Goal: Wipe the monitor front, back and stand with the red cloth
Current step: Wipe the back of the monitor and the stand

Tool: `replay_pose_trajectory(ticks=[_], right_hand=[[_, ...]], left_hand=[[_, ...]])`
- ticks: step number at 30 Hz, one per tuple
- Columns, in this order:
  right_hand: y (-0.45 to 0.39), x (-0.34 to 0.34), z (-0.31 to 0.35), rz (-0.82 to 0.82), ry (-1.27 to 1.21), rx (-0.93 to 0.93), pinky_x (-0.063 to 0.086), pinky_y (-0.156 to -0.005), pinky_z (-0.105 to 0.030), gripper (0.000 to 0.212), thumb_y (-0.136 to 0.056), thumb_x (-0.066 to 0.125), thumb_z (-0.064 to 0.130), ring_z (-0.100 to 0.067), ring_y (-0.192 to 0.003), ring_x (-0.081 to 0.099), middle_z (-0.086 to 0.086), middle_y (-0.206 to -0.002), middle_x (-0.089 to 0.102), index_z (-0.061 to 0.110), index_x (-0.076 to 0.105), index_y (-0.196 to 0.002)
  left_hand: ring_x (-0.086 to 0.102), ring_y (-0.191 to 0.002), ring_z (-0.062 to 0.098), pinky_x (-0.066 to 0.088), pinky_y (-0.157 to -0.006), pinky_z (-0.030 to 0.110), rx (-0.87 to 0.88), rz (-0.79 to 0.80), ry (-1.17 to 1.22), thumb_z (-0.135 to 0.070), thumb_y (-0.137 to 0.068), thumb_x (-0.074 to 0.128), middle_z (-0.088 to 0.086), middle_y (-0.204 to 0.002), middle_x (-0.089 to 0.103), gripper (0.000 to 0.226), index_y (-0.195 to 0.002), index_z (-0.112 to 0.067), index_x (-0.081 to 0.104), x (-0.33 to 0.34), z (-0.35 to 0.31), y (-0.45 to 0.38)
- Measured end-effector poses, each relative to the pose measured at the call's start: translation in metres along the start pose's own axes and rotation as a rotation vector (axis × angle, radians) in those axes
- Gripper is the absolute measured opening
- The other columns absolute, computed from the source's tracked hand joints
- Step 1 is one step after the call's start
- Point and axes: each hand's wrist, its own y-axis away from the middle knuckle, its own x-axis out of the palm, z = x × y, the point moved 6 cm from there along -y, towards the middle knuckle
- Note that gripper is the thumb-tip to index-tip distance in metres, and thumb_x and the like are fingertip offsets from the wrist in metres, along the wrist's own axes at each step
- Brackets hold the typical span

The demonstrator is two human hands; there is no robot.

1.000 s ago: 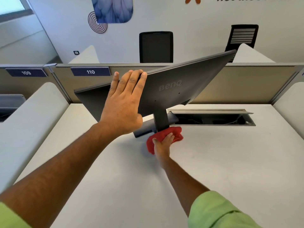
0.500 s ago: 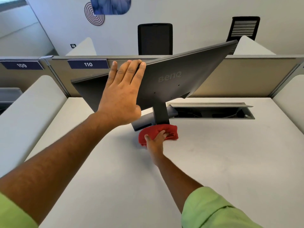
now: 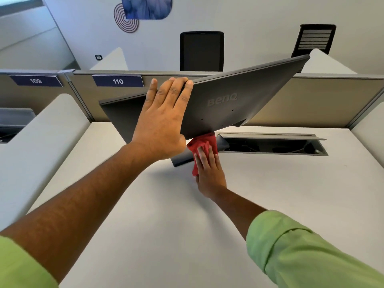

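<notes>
Head view: right hand (image 3: 209,171) has climbed from stand foot onto upright neck, crumpled red cloth (image 3: 202,147) pressed under flat, near-straight fingers. Dark grey BenQ flat-panel monitor (image 3: 239,100) tilted, back facing camera, on white desk (image 3: 166,225). Left hand (image 3: 164,119) flat, fingers together, steadying back at 11 o'clock from cloth. Stand neck's long axis runs 12–6; right hand nearer, likely next stroke along it.

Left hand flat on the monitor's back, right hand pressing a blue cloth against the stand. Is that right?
Not quite: the cloth is red, not blue, as the head view shows. The rest holds: the left hand lies flat on the monitor's back, and the right hand presses the cloth against the stand.
</notes>
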Motion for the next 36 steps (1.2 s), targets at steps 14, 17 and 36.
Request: replay_pose_trajectory(ticks=[14,17,36], right_hand=[[0.014,-0.010,-0.047,0.208,0.266,-0.580,-0.001,-0.132,-0.046,0.068,-0.109,0.030,0.058,-0.025,-0.164,0.001,0.003,-0.174,0.024,0.020,0.029,-0.166],[0.009,-0.021,-0.061,0.159,0.221,-0.489,0.009,-0.132,-0.049,0.069,-0.109,0.030,0.057,-0.028,-0.164,-0.005,0.004,-0.177,0.009,0.025,0.013,-0.168],[0.044,0.044,-0.009,0.190,-0.370,0.164,0.017,-0.130,-0.057,0.090,-0.100,0.023,0.075,-0.040,-0.162,0.002,-0.006,-0.176,-0.017,0.021,-0.003,-0.168]], left_hand=[[-0.007,-0.156,0.023,-0.010,-0.125,0.047,0.005,-0.022,0.016,-0.023,-0.072,0.070,0.003,-0.170,0.002,0.112,-0.162,-0.019,0.002,-0.001,0.001,0.006],[-0.005,-0.156,0.023,-0.009,-0.125,0.048,0.005,-0.024,0.012,-0.024,-0.072,0.070,0.003,-0.169,0.003,0.113,-0.162,-0.018,0.002,-0.001,0.000,0.005],[-0.006,-0.156,0.023,-0.007,-0.125,0.049,0.011,0.006,0.011,-0.026,-0.073,0.069,0.002,-0.169,0.002,0.112,-0.162,-0.020,0.001,-0.001,0.000,0.000]])
